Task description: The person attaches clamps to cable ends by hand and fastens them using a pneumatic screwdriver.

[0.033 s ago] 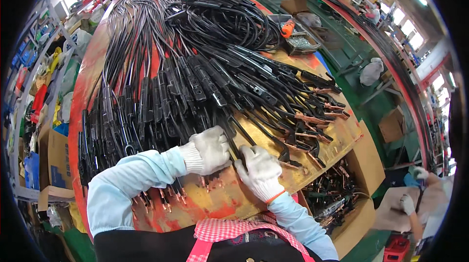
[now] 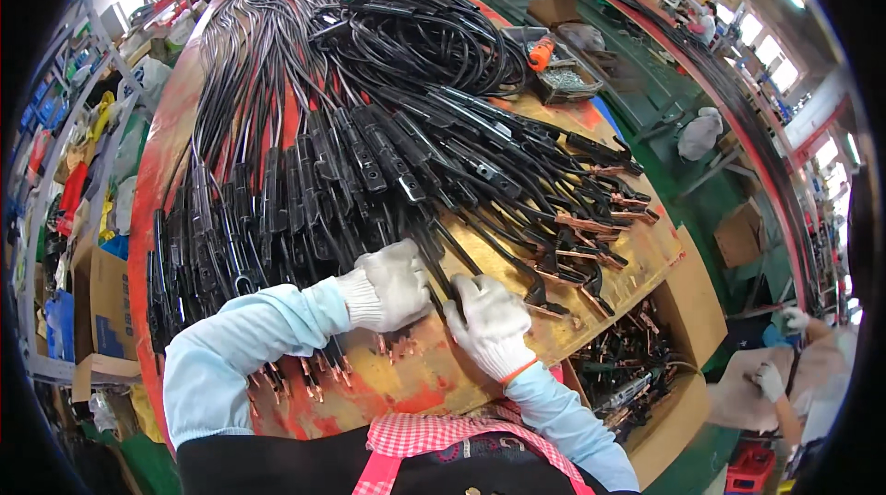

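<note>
Both my hands wear white knit gloves and work close together near the table's front edge. My left hand (image 2: 392, 287) is closed, its fingers curled at a black cable (image 2: 436, 266) and their tips partly hidden. My right hand (image 2: 489, 315) pinches the same dark strand just to the right. Ahead of them, many black cables with long black plastic sleeves (image 2: 374, 172) lie packed side by side. To the right, black clamps with copper-coloured jaws (image 2: 591, 223) fan over the tabletop. Several copper tips (image 2: 314, 375) poke out below my left forearm.
The worn red and yellow table (image 2: 425, 375) carries a coiled cable heap (image 2: 443, 34). Beyond its right edge are an orange bottle (image 2: 542, 54) and a tray of small metal parts (image 2: 568, 82). A cardboard box (image 2: 697, 310) holds more clamps. A co-worker's gloved hand (image 2: 768, 382) is far right.
My hands stay almost where they were, both still at the cable. At the far right, the co-worker's gloved hands have shifted slightly.
</note>
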The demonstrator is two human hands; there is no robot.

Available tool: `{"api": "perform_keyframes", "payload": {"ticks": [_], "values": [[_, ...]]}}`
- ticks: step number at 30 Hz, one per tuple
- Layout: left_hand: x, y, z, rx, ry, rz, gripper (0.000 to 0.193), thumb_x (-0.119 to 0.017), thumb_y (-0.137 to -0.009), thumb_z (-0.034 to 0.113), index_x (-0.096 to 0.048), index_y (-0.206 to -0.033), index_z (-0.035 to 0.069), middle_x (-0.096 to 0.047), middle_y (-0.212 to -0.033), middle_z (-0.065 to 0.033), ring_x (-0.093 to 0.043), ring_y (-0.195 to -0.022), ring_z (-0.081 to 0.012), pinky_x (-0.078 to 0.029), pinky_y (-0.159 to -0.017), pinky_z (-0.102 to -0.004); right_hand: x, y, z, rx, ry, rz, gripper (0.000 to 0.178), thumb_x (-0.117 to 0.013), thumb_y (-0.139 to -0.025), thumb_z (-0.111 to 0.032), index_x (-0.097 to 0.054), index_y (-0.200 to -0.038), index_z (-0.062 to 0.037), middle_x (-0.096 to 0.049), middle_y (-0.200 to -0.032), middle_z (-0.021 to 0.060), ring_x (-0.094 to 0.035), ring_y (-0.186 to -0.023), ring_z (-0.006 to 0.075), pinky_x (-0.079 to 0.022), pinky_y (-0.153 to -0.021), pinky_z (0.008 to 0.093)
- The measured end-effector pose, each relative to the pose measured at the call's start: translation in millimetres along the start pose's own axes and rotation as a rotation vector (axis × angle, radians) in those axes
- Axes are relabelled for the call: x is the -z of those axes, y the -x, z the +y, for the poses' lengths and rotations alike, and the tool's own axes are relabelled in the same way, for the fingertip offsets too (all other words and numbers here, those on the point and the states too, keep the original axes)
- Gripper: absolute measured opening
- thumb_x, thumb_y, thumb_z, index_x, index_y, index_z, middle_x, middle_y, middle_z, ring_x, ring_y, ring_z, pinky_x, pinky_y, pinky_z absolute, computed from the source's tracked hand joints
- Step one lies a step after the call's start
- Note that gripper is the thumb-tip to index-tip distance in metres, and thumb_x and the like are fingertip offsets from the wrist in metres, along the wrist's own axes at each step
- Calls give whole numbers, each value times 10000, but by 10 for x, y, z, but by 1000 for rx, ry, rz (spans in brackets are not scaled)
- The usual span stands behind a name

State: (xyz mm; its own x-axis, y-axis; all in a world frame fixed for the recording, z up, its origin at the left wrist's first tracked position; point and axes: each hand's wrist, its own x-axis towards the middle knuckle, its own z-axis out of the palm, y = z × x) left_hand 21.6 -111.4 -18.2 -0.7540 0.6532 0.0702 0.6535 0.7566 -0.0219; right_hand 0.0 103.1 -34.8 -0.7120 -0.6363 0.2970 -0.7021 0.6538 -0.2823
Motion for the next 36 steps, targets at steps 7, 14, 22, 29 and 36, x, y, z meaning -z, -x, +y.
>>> {"api": "perform_keyframes", "payload": {"ticks": [7, 14, 22, 29, 36], "values": [[113, 95, -34, 2, -33, -159, 232, -631, -737, 296, -608, -565, 142, -603, -591, -70, -623, -663, -291, -482, -731, -411, -103, 11, 25, -33, 150, 7, 194, -561, -857, -166, -579, -1033, -88, -563, -730, 103, -608, -555, 251, -454, -420, 392], [228, -93, 53, -59, -45, 9, 273, -656, -751, 288, -631, -554, 101, -625, -594, -85, -620, -617, -286, -477, -730, -419, -163, 110, 184, 29, 76, 10, 428, -627, -757, -160, -538, -1149, -13, -566, -766, 106, -627, -666, 253, -482, -491, 386], [414, -519, 145, 75, 92, 168, 152, -708, -752, 257, -694, -836, 130, -666, -831, -63, -649, -820, -284, -493, -751, -429, -303, 155, 201, -11, 90, 61, 177, -589, -834, -171, -584, -981, -73, -620, -721, 60, -649, -589, 219, -466, -418, 387], [160, -631, -60, -133, -4, -22, 120, -677, -744, 213, -648, -836, 142, -633, -829, -33, -630, -831, -263, -484, -735, -420, -180, 145, 252, -14, -129, -7, 153, -560, -899, -225, -590, -894, -75, -640, -739, 95, -676, -653, 260, -509, -527, 414], [43, -623, -179, -166, 15, -27, 196, -711, -712, 276, -583, -762, 135, -591, -768, -30, -610, -788, -261, -482, -693, -415, -87, 121, 363, -15, -279, -79, 128, -583, -885, -214, -620, -876, -92, -663, -770, 108, -681, -674, 298, -518, -549, 435]]}}
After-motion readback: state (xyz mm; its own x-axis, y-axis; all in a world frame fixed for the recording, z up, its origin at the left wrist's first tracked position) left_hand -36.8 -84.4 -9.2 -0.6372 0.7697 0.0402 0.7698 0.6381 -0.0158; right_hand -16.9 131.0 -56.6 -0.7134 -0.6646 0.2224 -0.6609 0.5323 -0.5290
